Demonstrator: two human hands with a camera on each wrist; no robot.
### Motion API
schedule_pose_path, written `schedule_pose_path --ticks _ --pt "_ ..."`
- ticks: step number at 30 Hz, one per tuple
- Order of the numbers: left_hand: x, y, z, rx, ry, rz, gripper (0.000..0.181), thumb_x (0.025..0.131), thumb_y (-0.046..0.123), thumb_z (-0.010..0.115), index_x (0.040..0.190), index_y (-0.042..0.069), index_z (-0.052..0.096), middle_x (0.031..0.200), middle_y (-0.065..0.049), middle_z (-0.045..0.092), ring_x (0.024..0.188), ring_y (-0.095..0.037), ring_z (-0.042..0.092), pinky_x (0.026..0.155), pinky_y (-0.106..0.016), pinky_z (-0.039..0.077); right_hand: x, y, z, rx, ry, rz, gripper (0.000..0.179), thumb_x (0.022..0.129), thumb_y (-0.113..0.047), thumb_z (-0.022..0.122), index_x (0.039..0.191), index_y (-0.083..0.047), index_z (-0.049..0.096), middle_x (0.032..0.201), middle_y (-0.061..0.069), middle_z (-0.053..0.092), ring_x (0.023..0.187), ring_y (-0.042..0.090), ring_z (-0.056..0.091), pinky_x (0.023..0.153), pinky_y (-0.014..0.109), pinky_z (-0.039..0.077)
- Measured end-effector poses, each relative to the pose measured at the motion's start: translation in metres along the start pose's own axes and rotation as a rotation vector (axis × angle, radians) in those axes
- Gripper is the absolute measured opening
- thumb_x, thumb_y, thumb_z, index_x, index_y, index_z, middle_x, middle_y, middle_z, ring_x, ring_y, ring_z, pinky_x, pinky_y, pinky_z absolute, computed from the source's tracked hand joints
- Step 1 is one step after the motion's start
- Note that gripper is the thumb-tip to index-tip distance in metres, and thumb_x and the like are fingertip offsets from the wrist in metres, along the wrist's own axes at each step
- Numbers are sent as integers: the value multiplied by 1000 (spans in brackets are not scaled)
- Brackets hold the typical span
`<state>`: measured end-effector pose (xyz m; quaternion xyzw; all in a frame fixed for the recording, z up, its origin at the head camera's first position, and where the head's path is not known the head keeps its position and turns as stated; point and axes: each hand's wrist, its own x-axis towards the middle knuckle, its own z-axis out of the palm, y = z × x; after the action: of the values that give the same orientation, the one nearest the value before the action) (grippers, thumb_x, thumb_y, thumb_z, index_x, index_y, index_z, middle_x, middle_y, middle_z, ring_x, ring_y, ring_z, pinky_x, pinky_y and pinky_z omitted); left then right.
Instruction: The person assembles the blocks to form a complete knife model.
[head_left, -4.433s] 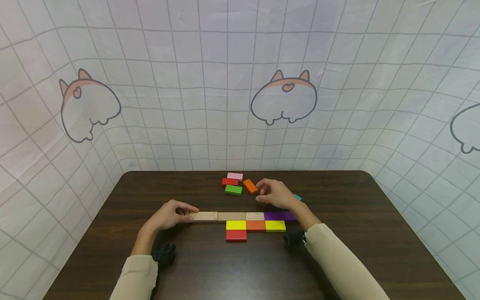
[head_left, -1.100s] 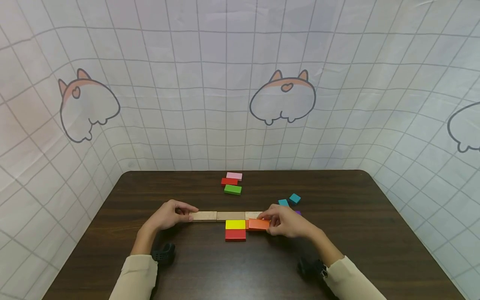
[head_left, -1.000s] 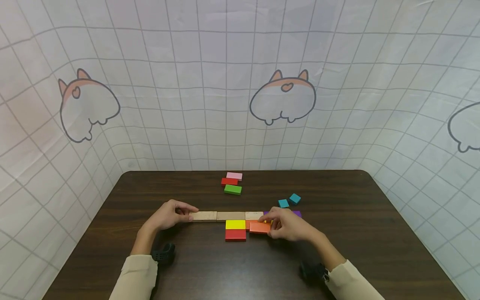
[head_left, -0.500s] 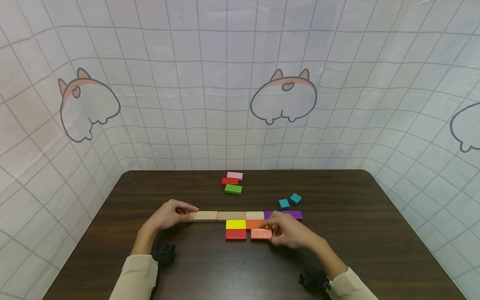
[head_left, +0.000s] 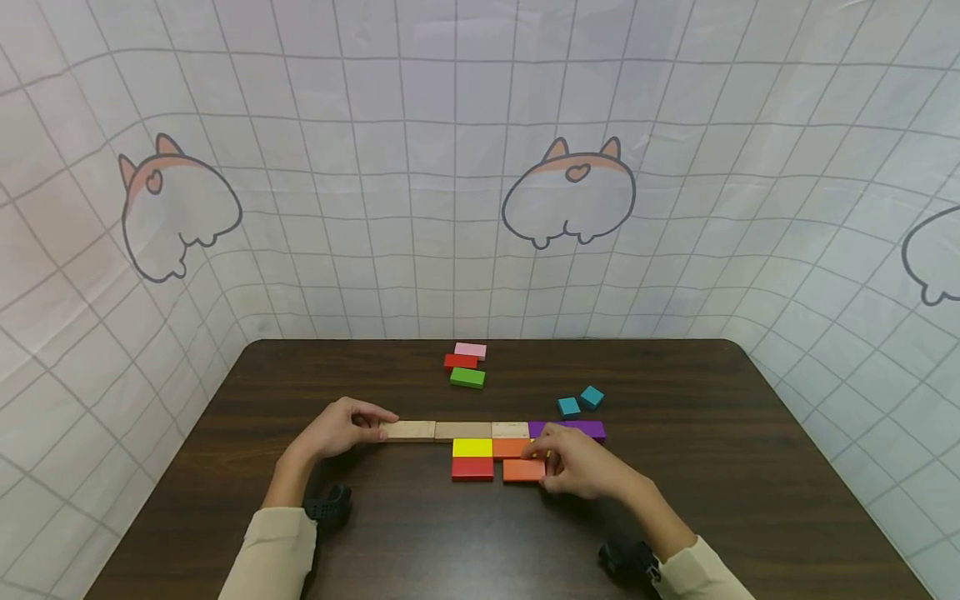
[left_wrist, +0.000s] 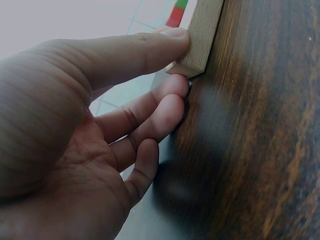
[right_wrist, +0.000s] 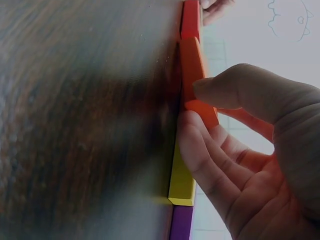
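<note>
My left hand [head_left: 341,429] rests at the left end of a row of plain wooden blocks, its thumb and index finger pinching the end block [head_left: 409,431]. In the left wrist view the thumb lies on that wooden block's [left_wrist: 205,35] side, the other fingers loosely bent by its end. My right hand [head_left: 585,465] pinches an orange block [head_left: 522,472] between thumb and fingers. This block is right of the red block [head_left: 472,470], with a narrow gap, and in front of another orange block [head_left: 510,449]. It looks tilted in the right wrist view. My fingers partly cover a yellow block [right_wrist: 183,177].
A yellow block [head_left: 472,448] sits behind the red one. Purple blocks [head_left: 585,430] extend the wooden row rightward. Two blue blocks [head_left: 568,407] lie behind them. Farther back are green [head_left: 468,378], red [head_left: 460,362] and pink [head_left: 470,350] blocks. The dark table [head_left: 390,533] meets a grid-patterned curtain.
My right hand has taken the orange block from the back group and brought it forward over the row to beside the front red block. My left hand has stayed put.
</note>
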<state>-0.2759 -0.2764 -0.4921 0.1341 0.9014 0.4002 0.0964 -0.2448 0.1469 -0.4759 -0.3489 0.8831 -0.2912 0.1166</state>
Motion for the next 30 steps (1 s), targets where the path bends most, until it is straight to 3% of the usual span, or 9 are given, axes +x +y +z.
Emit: schedule_pose_path --ticks 12,21,30 --pt "0 2 1 -10 3 -19 23 91 17 78 114 14 80 86 -3 68 75 -17 50 65 -29 43 1 0 1 -46 1 11 21 89 -13 78 110 -14 75 96 -1 60 71 2 52 65 21 47" --pt "-2 4 0 -10 -1 -14 24 92 17 77 115 14 79 88 -3 69 75 -17 51 65 -30 44 4 -3 4 -87 25 55 16 88 -20 81 103 -18 76 93 -6 63 78 10 55 68 22 46" --pt "-2 6 -1 -7 -3 -17 23 92 16 77 115 14 79 90 -3 71 75 -18 51 66 -30 44 9 -7 7 -147 48 85 18 88 -23 82 105 -20 75 83 -8 61 77 10 53 69 25 44"
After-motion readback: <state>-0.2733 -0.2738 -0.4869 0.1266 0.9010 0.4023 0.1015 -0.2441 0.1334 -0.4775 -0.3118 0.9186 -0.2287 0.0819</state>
